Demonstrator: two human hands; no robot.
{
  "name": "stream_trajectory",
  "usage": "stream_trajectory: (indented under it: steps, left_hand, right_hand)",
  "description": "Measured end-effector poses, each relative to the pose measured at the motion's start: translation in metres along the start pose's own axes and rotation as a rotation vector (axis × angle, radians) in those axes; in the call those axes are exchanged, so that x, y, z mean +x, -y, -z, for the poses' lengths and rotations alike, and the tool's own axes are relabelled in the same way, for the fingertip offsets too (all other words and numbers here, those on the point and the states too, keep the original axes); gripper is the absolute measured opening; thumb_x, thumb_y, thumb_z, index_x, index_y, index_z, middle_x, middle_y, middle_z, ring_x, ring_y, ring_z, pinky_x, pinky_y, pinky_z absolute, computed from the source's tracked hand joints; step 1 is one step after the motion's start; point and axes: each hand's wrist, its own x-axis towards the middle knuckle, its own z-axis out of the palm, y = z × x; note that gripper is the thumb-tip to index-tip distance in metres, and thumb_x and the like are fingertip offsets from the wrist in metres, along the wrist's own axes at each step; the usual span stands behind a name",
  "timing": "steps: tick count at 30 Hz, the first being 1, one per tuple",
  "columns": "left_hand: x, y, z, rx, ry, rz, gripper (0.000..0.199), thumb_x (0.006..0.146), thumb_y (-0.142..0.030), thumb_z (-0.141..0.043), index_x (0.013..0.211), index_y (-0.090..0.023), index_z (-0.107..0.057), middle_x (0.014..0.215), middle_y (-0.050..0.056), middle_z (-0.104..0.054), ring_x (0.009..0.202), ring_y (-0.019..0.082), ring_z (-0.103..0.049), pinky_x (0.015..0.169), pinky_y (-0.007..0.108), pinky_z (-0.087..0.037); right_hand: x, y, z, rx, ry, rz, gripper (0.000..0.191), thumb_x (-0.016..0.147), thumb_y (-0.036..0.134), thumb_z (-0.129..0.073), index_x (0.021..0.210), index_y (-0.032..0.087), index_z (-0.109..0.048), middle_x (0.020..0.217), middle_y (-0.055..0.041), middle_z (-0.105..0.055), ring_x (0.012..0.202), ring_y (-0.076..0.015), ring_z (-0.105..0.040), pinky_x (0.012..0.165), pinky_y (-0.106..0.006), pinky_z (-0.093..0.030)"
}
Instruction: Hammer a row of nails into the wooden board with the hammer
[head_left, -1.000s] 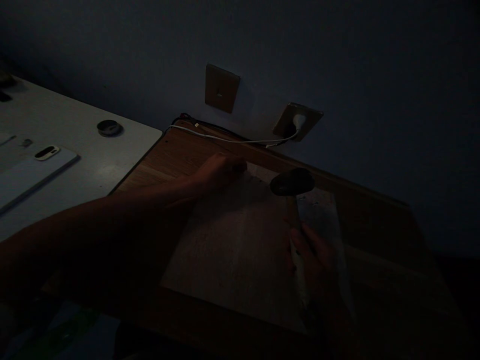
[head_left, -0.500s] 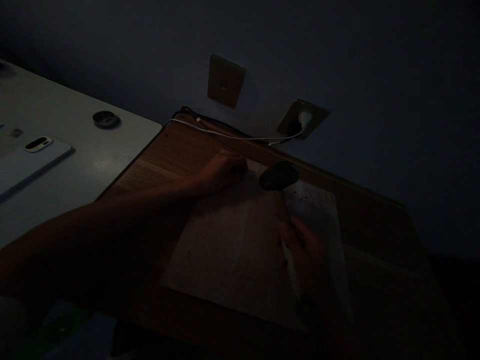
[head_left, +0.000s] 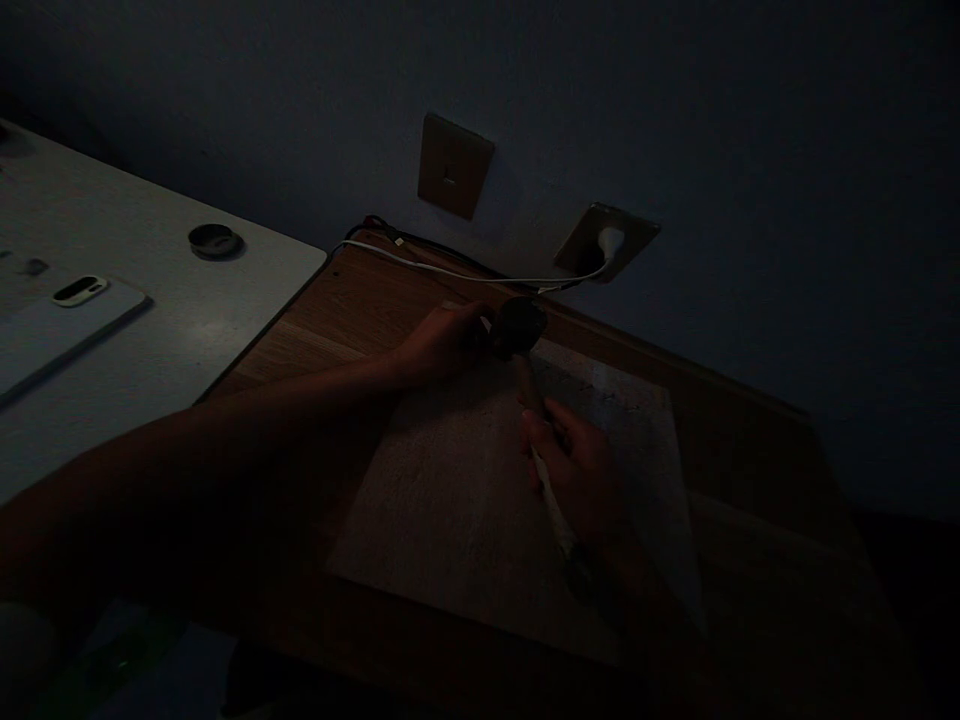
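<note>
The scene is very dark. My right hand (head_left: 576, 462) is wrapped round the pale handle of a mallet (head_left: 519, 326) with a thick dark head. The head is right beside the fingers of my left hand (head_left: 444, 338); whether it touches anything there I cannot tell. My left hand is closed at the far left edge of a pale square board (head_left: 442, 510). What its fingers hold is hidden in shadow and partly behind the mallet head. The board lies flat on a brown wooden table (head_left: 315, 340).
A white table (head_left: 165, 340) adjoins on the left, bearing a phone (head_left: 82, 315) and a small round dark lid (head_left: 214, 240). Cables (head_left: 465, 270) run along the back edge to a plug in a wall socket (head_left: 607, 240). A second wall plate (head_left: 455, 165) is to its left.
My right hand has brought the mallet leftward, its head now close against my left hand's fingers. My left hand has stayed almost where it was.
</note>
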Motion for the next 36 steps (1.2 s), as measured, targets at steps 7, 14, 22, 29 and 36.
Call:
stream_trajectory:
  steps: [7, 14, 22, 29, 36]
  left_hand:
    - [0.001, 0.006, -0.004, 0.040, -0.001, -0.014, 0.042, 0.079, -0.015, -0.076, 0.120, -0.013, -0.070, 0.095, 0.006, -0.080, 0.084, 0.020, -0.077, 0.071, 0.023, -0.052]
    - [-0.001, 0.004, -0.002, -0.009, 0.004, 0.001, 0.038, 0.083, -0.012, -0.068, 0.121, -0.014, -0.069, 0.093, 0.005, -0.080, 0.080, 0.016, -0.075, 0.073, 0.023, -0.055]
    - [-0.004, 0.002, 0.003, 0.031, 0.029, 0.032, 0.033, 0.085, -0.015, -0.066, 0.118, -0.016, -0.069, 0.095, 0.004, -0.078, 0.081, 0.015, -0.074, 0.074, 0.024, -0.057]
    - [-0.001, 0.002, 0.010, 0.107, 0.086, 0.052, 0.034, 0.089, -0.028, -0.063, 0.122, -0.019, -0.068, 0.105, 0.007, -0.076, 0.092, 0.020, -0.073, 0.085, 0.033, -0.061]
    - [-0.059, -0.004, 0.040, 0.535, 0.041, 0.052, 0.043, 0.097, -0.043, -0.054, 0.135, -0.024, -0.063, 0.150, 0.015, -0.058, 0.132, 0.038, -0.061, 0.112, 0.060, -0.051]
  right_hand:
    - [-0.003, -0.001, -0.002, 0.024, 0.007, -0.005, 0.041, 0.095, 0.058, -0.061, 0.108, 0.019, -0.069, 0.065, 0.0057, -0.059, 0.039, -0.0089, -0.050, 0.037, -0.022, -0.041]
    - [-0.010, 0.001, 0.001, 0.254, -0.015, -0.100, 0.042, 0.087, 0.061, -0.070, 0.099, 0.020, -0.069, 0.067, 0.0059, -0.057, 0.039, -0.0074, -0.048, 0.035, -0.020, -0.038]
    - [-0.070, -0.019, -0.004, 0.607, -0.358, -0.376, 0.058, 0.075, 0.072, -0.080, 0.104, 0.024, -0.068, 0.059, 0.0048, -0.062, 0.041, -0.0127, -0.054, 0.037, -0.022, -0.041]
    - [-0.092, -0.031, -0.017, 0.548, -0.383, -0.400, 0.054, 0.081, 0.073, -0.075, 0.106, 0.025, -0.074, 0.101, -0.0102, -0.082, 0.084, -0.0276, -0.079, 0.074, -0.040, -0.067]
    - [-0.139, -0.069, 0.009, 0.041, -0.534, -0.234, 0.043, 0.094, 0.065, -0.065, 0.113, 0.030, -0.079, 0.108, -0.0096, -0.083, 0.092, -0.0300, -0.079, 0.081, -0.042, -0.066]
